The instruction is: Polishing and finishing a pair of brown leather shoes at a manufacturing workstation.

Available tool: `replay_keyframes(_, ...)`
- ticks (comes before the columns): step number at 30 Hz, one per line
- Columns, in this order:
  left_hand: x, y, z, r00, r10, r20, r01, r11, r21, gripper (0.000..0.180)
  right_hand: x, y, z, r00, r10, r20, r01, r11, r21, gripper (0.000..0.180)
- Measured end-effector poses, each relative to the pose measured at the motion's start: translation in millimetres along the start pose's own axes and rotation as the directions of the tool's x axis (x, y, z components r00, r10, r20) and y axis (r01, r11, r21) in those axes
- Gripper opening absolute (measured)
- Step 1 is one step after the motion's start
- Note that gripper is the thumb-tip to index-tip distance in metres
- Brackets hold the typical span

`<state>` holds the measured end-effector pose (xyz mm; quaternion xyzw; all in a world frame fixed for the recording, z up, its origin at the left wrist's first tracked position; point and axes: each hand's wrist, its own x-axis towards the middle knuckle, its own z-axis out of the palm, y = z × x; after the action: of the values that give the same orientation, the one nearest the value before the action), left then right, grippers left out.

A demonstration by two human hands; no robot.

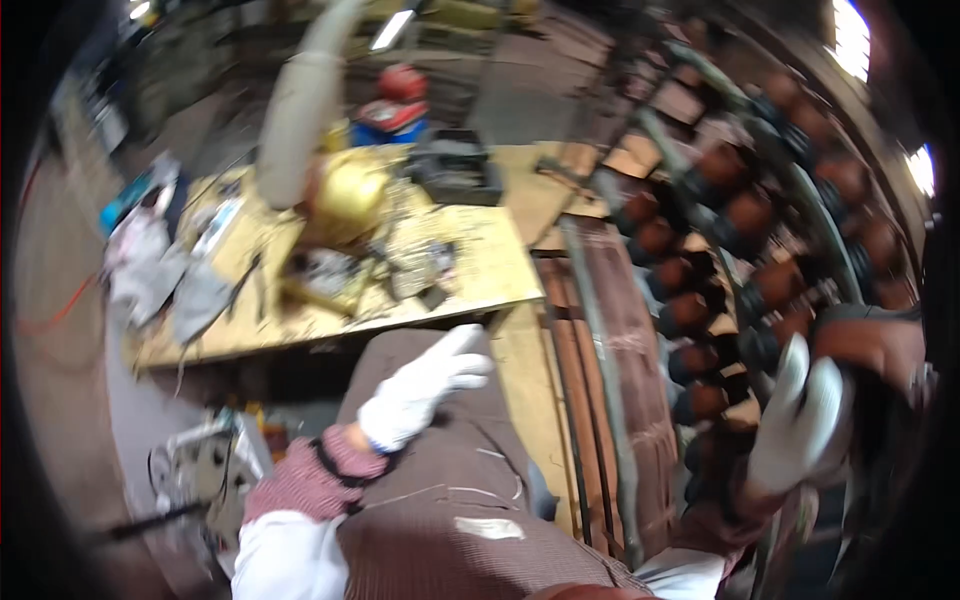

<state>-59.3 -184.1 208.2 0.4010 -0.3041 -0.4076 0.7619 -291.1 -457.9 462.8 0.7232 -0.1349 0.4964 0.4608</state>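
Note:
My left hand (425, 392), in a white knit glove, hovers over my brown apron (440, 470) near the bench edge. Its fingers are stretched out and nothing is in it. At the far right, my gloved right hand (795, 425) is raised beside the rack. Its straight fingers lie against a brown-and-black shoe (875, 345) that looks larger and closer than the others, and the hand seems to hold it; the thumb is hidden and the view is blurred. Rows of similar brown shoes with dark parts (720, 170) fill the green-framed rack (805, 205).
A wooden workbench (470, 270) ahead carries a yellow rounded object (350, 195), small tools, a black bin (455, 165) and grey cloths (160, 285). A pale duct (300, 130) hangs above it. Long brown slats (625, 380) stand between me and the rack. A machine (205, 465) sits lower left.

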Motion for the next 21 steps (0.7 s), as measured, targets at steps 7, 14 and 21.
replay_keyframes(7,14,2,13,0.879,-0.086,-0.47,-0.223,0.796,-0.562,0.097,-6,-165,-11,0.945,-0.324,0.041,-0.018,0.074,0.997,0.039)
replay_keyframes(14,-89,-50,-135,0.917,0.289,-0.274,-0.394,0.565,-0.725,0.051,-40,-236,24,0.817,-0.528,0.233,-0.386,-0.199,0.901,0.054)
replay_keyframes(21,-59,-41,-258,0.776,0.064,-0.627,-0.517,0.635,-0.575,0.062,-92,-235,31,0.678,-0.482,0.555,-0.644,-0.025,0.764,0.042)
